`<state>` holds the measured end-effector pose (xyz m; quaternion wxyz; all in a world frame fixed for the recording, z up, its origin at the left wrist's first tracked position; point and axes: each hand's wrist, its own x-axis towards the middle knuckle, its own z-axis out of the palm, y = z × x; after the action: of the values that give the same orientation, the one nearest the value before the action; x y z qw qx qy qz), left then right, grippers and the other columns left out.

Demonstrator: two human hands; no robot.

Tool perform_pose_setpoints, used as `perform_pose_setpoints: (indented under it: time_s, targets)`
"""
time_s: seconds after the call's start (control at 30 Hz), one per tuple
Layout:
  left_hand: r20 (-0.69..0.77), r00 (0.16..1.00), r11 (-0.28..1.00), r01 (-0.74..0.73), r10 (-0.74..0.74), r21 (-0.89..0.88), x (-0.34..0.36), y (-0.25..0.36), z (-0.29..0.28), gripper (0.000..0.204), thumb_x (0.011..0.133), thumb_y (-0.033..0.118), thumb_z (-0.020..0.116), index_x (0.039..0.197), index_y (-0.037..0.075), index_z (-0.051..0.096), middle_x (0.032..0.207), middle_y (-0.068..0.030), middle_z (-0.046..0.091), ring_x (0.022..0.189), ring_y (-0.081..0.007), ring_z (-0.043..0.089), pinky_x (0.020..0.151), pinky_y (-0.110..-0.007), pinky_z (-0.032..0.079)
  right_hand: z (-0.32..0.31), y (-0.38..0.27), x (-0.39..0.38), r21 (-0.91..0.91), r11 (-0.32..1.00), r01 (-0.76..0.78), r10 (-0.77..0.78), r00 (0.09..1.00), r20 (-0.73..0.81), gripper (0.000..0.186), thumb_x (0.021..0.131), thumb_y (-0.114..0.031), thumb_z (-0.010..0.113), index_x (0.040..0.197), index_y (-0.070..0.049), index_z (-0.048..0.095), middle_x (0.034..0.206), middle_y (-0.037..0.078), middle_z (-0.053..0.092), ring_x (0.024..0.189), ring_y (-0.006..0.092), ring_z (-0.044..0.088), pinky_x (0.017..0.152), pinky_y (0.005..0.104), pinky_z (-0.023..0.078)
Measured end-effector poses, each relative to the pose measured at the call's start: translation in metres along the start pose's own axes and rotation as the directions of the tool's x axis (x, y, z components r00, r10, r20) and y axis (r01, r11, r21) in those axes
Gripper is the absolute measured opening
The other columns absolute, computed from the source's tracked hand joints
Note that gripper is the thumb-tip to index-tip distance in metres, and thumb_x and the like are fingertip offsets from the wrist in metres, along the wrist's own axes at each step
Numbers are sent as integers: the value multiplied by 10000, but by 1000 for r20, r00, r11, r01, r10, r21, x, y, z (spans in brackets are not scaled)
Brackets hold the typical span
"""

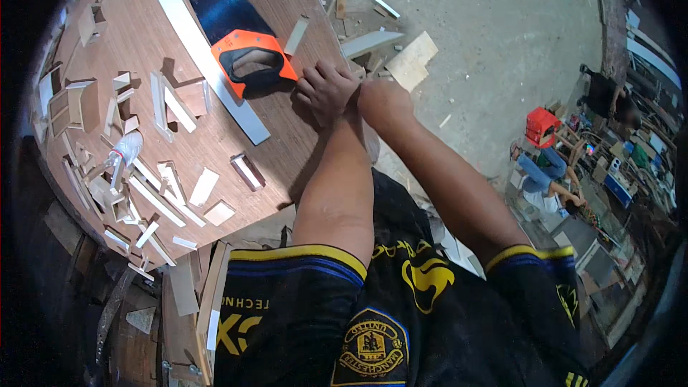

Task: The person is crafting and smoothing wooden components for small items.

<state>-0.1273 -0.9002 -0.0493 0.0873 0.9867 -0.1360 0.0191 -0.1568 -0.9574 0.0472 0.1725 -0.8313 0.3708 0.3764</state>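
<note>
At the right edge of the wooden table (269,172), my left hand (330,92) is closed, its fingers bent down at the tabletop. My right hand (385,104) is a fist beside it, near the left wrist, just past the edge. Whatever either hand grips is hidden beneath the fingers. Left of my left hand lies a handsaw with an orange and black handle (228,46), its dark blade (226,11) pointing away. A long white strip (208,64) runs alongside the saw. A small wooden offcut (296,36) lies between the saw handle and the table edge.
Many pale offcuts (204,186) and small box-like wooden pieces (82,104) cover the table's left side. Beyond the right edge, boards (414,61) lie on the concrete floor (502,43). Farther right are a red plastic seat (541,127), a seated person (552,172) and stacked clutter.
</note>
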Motion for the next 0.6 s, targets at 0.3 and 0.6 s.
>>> perform_pose_setpoints:
  time_s: [0.3, 0.6]
  targets:
    - [-15, 1000, 1000, -17, 17, 19, 7, -1, -5, 206, 779, 274, 610, 841, 99, 521, 897, -130, 515, 868, -346, 520, 732, -488, 398, -13, -4, -2, -29, 999, 13, -14, 999, -32, 235, 860, -143, 507, 880, -45, 719, 907, 215, 704, 868, 371, 696, 754, 450, 563]
    - [-15, 1000, 1000, 6, -6, -6, -1, 1, -2, 199, 769, 257, 618, 838, 97, 523, 915, -124, 518, 870, -344, 518, 731, -481, 401, -15, 0, 0, -58, 997, 57, -51, 994, 94, 262, 852, -140, 486, 897, -27, 718, 938, 220, 701, 882, 365, 695, 770, 463, 554]
